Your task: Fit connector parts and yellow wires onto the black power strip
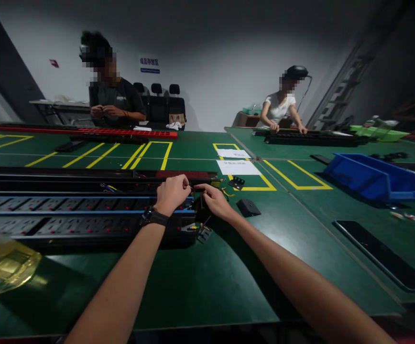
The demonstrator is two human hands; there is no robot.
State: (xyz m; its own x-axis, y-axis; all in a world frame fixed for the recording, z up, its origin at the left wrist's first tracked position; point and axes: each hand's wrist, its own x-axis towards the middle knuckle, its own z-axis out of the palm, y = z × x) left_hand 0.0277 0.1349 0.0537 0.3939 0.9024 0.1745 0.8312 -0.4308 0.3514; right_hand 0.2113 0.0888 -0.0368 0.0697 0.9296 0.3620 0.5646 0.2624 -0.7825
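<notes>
Long black power strips [96, 224] lie side by side across the left of the bench, rows of sockets and red dots facing up. My left hand [173, 195], a black watch on its wrist, is at the right end of the blue-edged strip [85, 211], fingers pinched. Just right of it, my right hand [212, 198] reaches in with thumb and index finger close together at the same end. Whatever is between the fingertips is too small to make out. Loose wires and a small black end piece [204, 234] stick out below the hands.
A black block [248, 208] and another small black part [236, 182] lie to the right. Farther right are a blue bin [372, 184] and a phone [383, 255]. A container of yellow liquid [8, 265] is at left. Two people work across the bench.
</notes>
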